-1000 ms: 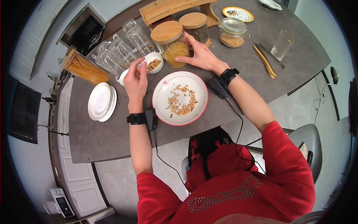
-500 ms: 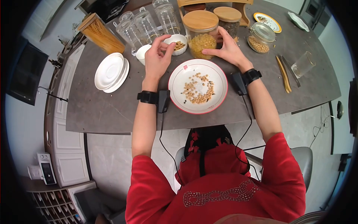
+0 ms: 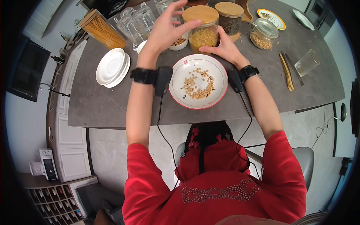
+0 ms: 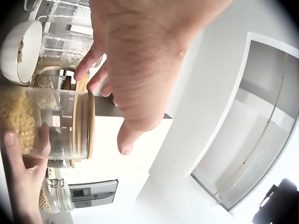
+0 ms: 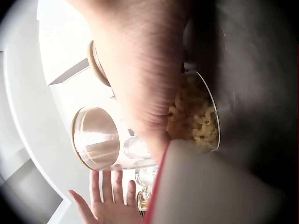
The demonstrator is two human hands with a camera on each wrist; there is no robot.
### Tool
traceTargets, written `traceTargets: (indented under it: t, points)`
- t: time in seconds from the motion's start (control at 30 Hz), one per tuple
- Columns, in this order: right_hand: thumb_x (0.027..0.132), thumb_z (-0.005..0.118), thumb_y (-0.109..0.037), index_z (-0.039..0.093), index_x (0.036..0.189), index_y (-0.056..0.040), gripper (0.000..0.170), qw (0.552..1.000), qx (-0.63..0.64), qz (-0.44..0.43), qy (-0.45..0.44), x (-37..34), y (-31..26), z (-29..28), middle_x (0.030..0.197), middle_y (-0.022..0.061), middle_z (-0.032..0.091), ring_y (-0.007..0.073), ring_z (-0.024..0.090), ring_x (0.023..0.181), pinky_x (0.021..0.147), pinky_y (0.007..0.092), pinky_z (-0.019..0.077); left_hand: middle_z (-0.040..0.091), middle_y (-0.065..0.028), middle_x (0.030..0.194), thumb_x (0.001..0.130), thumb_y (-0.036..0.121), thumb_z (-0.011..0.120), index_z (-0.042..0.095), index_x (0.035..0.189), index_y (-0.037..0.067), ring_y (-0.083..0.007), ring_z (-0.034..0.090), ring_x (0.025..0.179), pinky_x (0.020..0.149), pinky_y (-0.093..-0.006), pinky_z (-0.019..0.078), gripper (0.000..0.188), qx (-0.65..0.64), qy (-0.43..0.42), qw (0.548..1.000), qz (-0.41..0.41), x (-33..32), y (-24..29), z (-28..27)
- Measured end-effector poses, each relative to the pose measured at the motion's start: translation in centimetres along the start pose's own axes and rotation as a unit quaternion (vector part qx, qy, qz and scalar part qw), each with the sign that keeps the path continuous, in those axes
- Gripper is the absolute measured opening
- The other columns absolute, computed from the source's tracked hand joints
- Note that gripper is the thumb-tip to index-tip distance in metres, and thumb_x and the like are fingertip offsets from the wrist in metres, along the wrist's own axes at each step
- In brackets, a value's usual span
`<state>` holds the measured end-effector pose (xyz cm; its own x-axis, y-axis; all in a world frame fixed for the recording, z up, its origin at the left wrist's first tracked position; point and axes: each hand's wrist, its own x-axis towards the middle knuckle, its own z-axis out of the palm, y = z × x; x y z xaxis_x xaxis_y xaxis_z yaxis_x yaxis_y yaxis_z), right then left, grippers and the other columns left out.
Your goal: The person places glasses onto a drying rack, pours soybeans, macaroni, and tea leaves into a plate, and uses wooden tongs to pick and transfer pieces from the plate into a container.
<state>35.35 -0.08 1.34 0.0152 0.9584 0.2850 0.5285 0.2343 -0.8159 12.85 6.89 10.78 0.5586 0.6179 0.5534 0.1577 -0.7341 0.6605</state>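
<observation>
My right hand (image 3: pixel 229 50) grips the lower side of a glass jar (image 3: pixel 195 45) of macaroni, thumb toward me and fingers behind it. The jar stands upright with its wooden lid (image 3: pixel 200 15) on. Beside and above that lid my left hand (image 3: pixel 163 32) is raised, fingers spread and thumb pointing toward the lid. In the left wrist view a gap shows between the left thumb and the lid (image 4: pixel 91 126). Curved pieces of macaroni (image 5: pixel 202 126) show through the glass in the right wrist view. In front stands a red-rimmed plate (image 3: pixel 217 73) with chickpeas and dark bits scattered in it.
A white bowl (image 3: pixel 180 45) sits partly behind the left hand. Glass mugs (image 3: pixel 129 30) and a spaghetti jar (image 3: pixel 103 30) stand to the left, above stacked saucers (image 3: pixel 112 67). Rightward are a chickpea jar (image 3: pixel 262 37), tongs (image 3: pixel 287 71) and a drinking glass (image 3: pixel 307 63).
My left hand has moved from beside the white bowl up and right to the jar's lid, its fingers spreading. The right hand stays on the jar. The head view has shifted.
</observation>
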Motion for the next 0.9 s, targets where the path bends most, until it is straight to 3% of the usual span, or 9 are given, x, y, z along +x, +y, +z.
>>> traceTargets:
  t: [0.03, 0.1, 0.23, 0.3, 0.63, 0.73, 0.8, 0.9]
  points:
    - [0.072, 0.095, -0.046, 0.049, 0.128, 0.0009, 0.086, 1.0, 0.004, 0.0, 0.003, 0.2, 0.4, 0.2, 0.131, 0.0195, 0.064, 0.0291, 0.063, 0.123, 0.106, 0.0405, 0.0484, 0.059, -0.0146, 0.146, 0.088, 0.031, 0.085, 0.053, 0.147, 0.004, -0.0253, 0.057, 0.134, 0.106, -0.0378, 0.0508, 0.072, 0.003, -0.004, 1.0, 0.001, 0.8, 0.0, 0.3]
    - [0.072, 0.095, -0.046, 0.049, 0.131, 0.0013, 0.089, 0.998, 0.037, -0.049, 0.016, 0.3, 1.1, 0.5, 0.132, 0.0187, 0.064, 0.0288, 0.062, 0.125, 0.107, 0.0406, 0.0485, 0.06, -0.0174, 0.143, 0.084, 0.044, 0.087, 0.052, 0.148, 0.004, -0.0297, 0.057, 0.134, 0.108, -0.0401, 0.0486, 0.083, 0.129, -0.056, 0.99, 0.024, 2.4, 0.3, 1.3]
    - [0.071, 0.095, -0.045, 0.048, 0.136, 0.0016, 0.093, 0.992, 0.073, -0.092, 0.045, 0.2, 1.6, 1.0, 0.132, 0.0182, 0.064, 0.0286, 0.062, 0.126, 0.107, 0.0406, 0.0488, 0.062, -0.0207, 0.139, 0.079, 0.053, 0.086, 0.054, 0.147, 0.004, -0.0342, 0.058, 0.131, 0.11, -0.0421, 0.0467, 0.089, 0.195, -0.095, 0.976, 0.023, 4.2, -0.2, 3.3]
    - [0.07, 0.096, -0.044, 0.048, 0.138, 0.0016, 0.095, 0.995, 0.057, -0.075, 0.042, 0.1, 1.5, 0.7, 0.134, 0.018, 0.064, 0.0287, 0.062, 0.127, 0.108, 0.0404, 0.0488, 0.063, -0.022, 0.136, 0.078, 0.055, 0.083, 0.054, 0.145, 0.005, -0.0365, 0.06, 0.128, 0.11, -0.0435, 0.0459, 0.089, 0.212, -0.042, 0.975, 0.055, 4.6, -0.5, 4.0]
    - [0.07, 0.096, -0.044, 0.049, 0.139, 0.0011, 0.094, 0.991, 0.085, -0.093, 0.052, 0.3, 2.1, 0.9, 0.134, 0.0182, 0.064, 0.0286, 0.062, 0.126, 0.107, 0.0396, 0.0486, 0.065, -0.0226, 0.131, 0.08, 0.052, 0.081, 0.054, 0.136, 0.005, -0.0386, 0.06, 0.126, 0.109, -0.0452, 0.0465, 0.078, 0.215, 0.012, 0.976, 0.041, 4.0, 0.1, 4.9]
    - [0.077, 0.094, -0.033, 0.046, 0.142, -0.0002, 0.088, 0.995, 0.073, -0.063, 0.023, 0.0, 1.7, 0.4, 0.138, 0.0153, 0.062, 0.0225, 0.059, 0.129, 0.111, 0.0381, 0.046, 0.065, -0.024, 0.13, 0.081, 0.053, 0.079, 0.053, 0.136, 0.004, -0.0398, 0.062, 0.124, 0.105, -0.0454, 0.0481, 0.078, 0.224, 0.01, 0.973, 0.055, 4.4, 0.5, 4.9]
    - [0.077, 0.095, -0.033, 0.048, 0.14, -0.0008, 0.085, 0.996, 0.063, -0.059, 0.023, -0.1, 1.5, 0.5, 0.134, 0.0134, 0.064, 0.0212, 0.061, 0.125, 0.109, 0.0374, 0.0472, 0.065, -0.0252, 0.128, 0.085, 0.051, 0.077, 0.054, 0.135, 0.002, -0.0411, 0.063, 0.12, 0.101, -0.045, 0.0499, 0.074, 0.198, 0.029, 0.98, -0.016, 5.0, 0.7, 4.8]
    - [0.071, 0.096, -0.041, 0.048, 0.142, 0.0017, 0.097, 0.995, 0.087, -0.041, 0.011, -0.3, 1.0, 0.4, 0.135, 0.0179, 0.063, 0.0271, 0.061, 0.127, 0.109, 0.0384, 0.0473, 0.066, -0.0259, 0.126, 0.09, 0.049, 0.073, 0.056, 0.133, 0.001, -0.0405, 0.065, 0.116, 0.098, -0.0441, 0.0512, 0.067, 0.126, 0.067, 0.99, -0.008, 5.8, 0.9, 4.6]
